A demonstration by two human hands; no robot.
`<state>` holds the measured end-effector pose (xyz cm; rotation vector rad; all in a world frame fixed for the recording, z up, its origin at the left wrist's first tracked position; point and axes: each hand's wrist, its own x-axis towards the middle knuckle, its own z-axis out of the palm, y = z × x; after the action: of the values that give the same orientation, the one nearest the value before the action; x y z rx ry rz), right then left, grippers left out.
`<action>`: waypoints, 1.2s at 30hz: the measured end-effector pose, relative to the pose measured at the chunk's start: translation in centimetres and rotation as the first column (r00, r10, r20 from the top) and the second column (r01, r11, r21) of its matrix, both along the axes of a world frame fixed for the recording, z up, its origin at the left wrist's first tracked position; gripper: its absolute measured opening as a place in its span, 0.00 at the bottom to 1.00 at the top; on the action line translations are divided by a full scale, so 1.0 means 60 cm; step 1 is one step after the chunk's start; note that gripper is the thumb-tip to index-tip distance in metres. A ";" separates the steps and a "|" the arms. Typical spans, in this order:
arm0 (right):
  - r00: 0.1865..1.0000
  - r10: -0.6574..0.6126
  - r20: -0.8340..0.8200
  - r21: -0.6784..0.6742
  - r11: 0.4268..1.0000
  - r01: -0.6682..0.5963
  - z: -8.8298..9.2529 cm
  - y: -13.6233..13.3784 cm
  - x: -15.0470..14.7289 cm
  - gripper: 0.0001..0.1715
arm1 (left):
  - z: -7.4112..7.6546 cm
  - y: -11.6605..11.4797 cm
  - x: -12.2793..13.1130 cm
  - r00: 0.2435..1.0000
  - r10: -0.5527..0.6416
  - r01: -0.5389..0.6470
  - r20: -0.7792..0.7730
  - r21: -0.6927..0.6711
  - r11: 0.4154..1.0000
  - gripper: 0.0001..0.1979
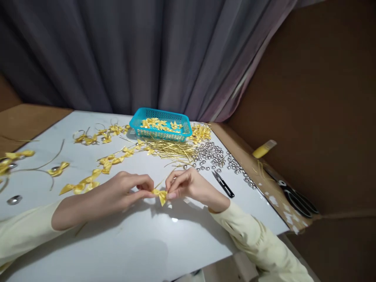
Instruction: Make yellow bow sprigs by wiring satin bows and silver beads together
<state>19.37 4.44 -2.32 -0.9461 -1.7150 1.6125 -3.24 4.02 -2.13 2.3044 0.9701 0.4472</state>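
A small yellow ribbon bow (160, 194) is pinched between both my hands just above the white table top (147, 243). My left hand (129, 188) is closed on the bow's left side. Closed on its right side is my right hand (185, 184), with a thin gold wire running up from the fingers. Both arms wear pale yellow sleeves.
A turquoise basket (160, 124) with yellow bows stands at the back. In front of it lie a bundle of gold wires (173, 149), a pile of silver beads (210, 153), black thread snips (223, 184) and several yellow bows (96, 174). Black scissors (295, 197) rest on the cardboard at right.
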 end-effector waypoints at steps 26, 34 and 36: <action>0.976 -0.206 -0.071 0.105 0.971 0.213 0.027 -0.023 0.000 0.05 | 0.012 -0.016 0.022 0.869 0.394 -0.071 0.301 -0.711 0.700 0.13; 0.996 -0.084 0.008 0.005 0.996 0.084 0.020 -0.021 -0.005 0.11 | 0.014 -0.019 0.022 0.884 0.394 -0.128 0.253 -0.680 0.722 0.12; 0.995 -0.092 0.021 0.008 0.996 0.092 0.016 -0.022 -0.008 0.12 | 0.014 -0.019 0.023 0.878 0.389 -0.100 0.278 -0.689 0.718 0.11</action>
<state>18.87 3.12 -1.34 -1.0275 -1.6654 1.5407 -1.87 2.89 -1.30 1.3663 1.0211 0.5574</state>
